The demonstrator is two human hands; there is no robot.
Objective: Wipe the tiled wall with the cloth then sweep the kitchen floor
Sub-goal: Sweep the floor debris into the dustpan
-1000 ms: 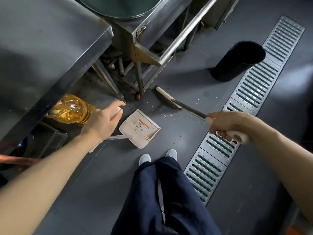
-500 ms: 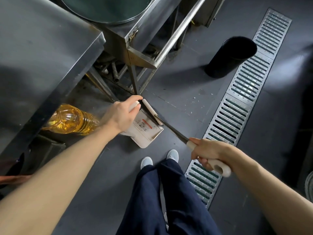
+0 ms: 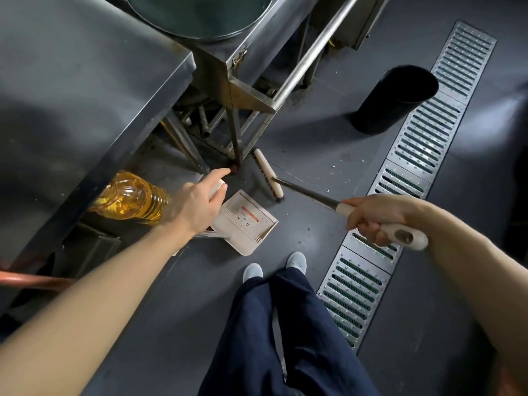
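Floor [image 3: 300, 138] filled most of the view, dark grey, with pale crumbs scattered right of the brush. The right hand [image 3: 374, 217] was closed in a full grip around the cream handle of a long-shafted brush [image 3: 268, 177], whose cream head lay on the floor just beside the foot of a steel frame leg [image 3: 235, 138], bristles facing left. The left hand [image 3: 197, 205] was curled around the pale handle of a dustpan [image 3: 247, 224]; the fingers hid most of that handle, so how tight the hold was could not be judged for certain. The dustpan sat tilted on the floor between the two hands, near the person's grey shoes [image 3: 253, 272], its open edge turned toward the brush head and a small gap left between them. A bottle of yellow oil [image 3: 128, 200] lay on its side under the steel desk [image 3: 80, 90] at the left, just behind the left hand. A black bin [image 3: 394, 101] stood farther off to the right, beside a long metal drain grate [image 3: 411, 164] running from far right to near centre.
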